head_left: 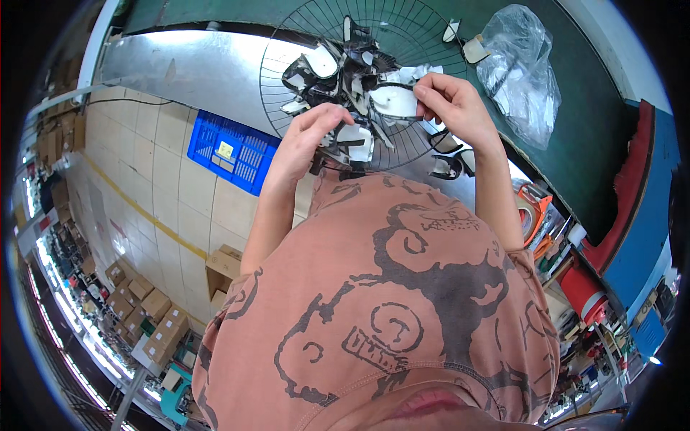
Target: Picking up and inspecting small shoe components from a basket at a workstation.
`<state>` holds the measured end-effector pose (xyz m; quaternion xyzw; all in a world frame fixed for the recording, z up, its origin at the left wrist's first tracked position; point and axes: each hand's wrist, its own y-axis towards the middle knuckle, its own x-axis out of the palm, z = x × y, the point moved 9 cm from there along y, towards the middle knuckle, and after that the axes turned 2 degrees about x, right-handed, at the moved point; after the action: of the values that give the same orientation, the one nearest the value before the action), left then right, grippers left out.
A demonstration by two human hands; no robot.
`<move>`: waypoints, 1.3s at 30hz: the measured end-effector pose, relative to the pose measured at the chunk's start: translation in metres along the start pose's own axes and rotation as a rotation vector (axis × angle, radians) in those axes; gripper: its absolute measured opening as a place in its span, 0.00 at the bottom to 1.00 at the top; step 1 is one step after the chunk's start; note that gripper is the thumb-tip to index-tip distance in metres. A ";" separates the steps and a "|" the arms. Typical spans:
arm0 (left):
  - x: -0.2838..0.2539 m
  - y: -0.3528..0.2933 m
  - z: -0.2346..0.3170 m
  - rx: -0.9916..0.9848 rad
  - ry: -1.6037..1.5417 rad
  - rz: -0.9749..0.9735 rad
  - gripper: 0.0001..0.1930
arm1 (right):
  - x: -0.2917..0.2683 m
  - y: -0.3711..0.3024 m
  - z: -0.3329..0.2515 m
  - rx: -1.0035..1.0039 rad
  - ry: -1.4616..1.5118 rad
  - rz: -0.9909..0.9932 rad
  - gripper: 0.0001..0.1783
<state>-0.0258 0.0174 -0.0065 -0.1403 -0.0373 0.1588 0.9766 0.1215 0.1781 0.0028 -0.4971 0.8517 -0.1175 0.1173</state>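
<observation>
A heap of black-and-white shoe-upper pieces [321,62] lies on a round black wire rack [424,36]. My right hand [456,111] is closed, with thumb and fingers pinching the right end of a white piece with a black edge [394,100]. That piece is held over the right side of the heap. My left hand [309,140] hovers at the near left side of the heap, its fingers loosely bent and nothing visible in them. Close to its fingertips is another white piece [357,140]. The heap partly hides the fingertips.
Under the rack runs a metal worktop [180,68], beside a green surface [582,144]. A clear plastic bag [519,75] with white pieces lies at the right. A blue crate [230,152] stands on the floor at the left. Tape and tools [535,215] sit by my right elbow.
</observation>
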 end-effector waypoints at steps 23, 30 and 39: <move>0.047 0.009 -0.008 -0.135 -0.007 -0.120 0.26 | 0.036 -0.013 -0.040 -0.460 -0.200 0.177 0.16; 0.046 -0.005 -0.020 -0.292 -0.049 -0.167 0.29 | -0.003 0.005 -0.036 -0.308 -0.068 0.446 0.06; 0.052 0.007 -0.036 -0.172 -0.134 -0.273 0.27 | 0.062 0.001 -0.027 -0.225 0.081 -0.327 0.19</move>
<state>0.0257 0.0314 -0.0412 -0.2063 -0.1347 0.0301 0.9687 0.0823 0.1264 0.0226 -0.6336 0.7714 -0.0592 0.0059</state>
